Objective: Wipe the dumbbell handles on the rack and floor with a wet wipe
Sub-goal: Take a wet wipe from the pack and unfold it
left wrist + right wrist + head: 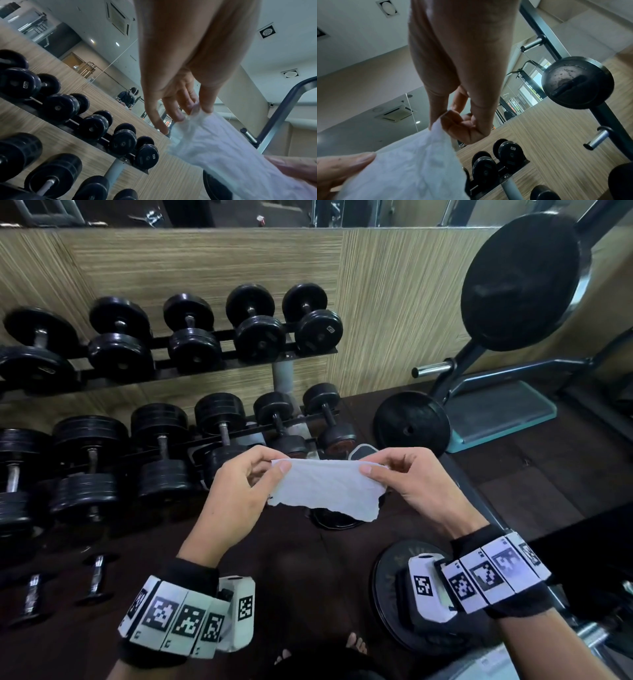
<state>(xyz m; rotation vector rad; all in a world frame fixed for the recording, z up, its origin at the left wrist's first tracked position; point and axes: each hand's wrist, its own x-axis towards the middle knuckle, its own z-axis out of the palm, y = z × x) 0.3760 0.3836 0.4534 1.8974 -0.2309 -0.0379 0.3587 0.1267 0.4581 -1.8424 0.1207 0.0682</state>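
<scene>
A white wet wipe point(329, 487) is stretched flat between both hands in front of me, above the floor. My left hand point(274, 470) pinches its left top corner between thumb and fingers, and my right hand point(373, 469) pinches the right top corner. The wipe point(214, 146) hangs from the left fingers in the left wrist view and the wipe point(406, 166) from the right fingers in the right wrist view. Black dumbbells fill a two-tier rack point(205, 364) ahead of the hands. Two small chrome-handled dumbbells point(97, 575) lie on the dark floor at lower left.
A weight plate point(411, 422) leans by a bench frame point(496, 402) at right, which carries a large plate point(520, 282). Another plate point(387, 583) lies on the floor under my right wrist. A wood-panelled wall with a mirror above backs the rack. My toes point(356, 642) show below.
</scene>
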